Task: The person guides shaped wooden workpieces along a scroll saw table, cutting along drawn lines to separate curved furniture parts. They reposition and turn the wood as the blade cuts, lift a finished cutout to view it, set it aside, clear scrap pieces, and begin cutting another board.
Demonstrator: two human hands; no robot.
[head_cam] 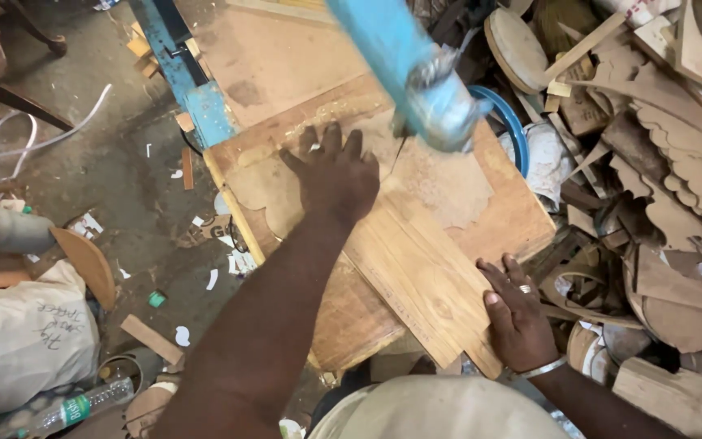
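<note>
The left hand (336, 175) lies flat, grip spread wide, pressing on the far end of a wooden plank (416, 264) near the middle of the square wooden table (522, 219). Just right of it, the blue saw head (424, 81) hangs over the table, its thin blade meeting the wood. The right hand (517, 313), grip spread too, presses the plank's near end at the table's near right corner.

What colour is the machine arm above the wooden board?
Light blue, with a grey metal end; the machine arm shows best, though blurred, in the head view.
</note>
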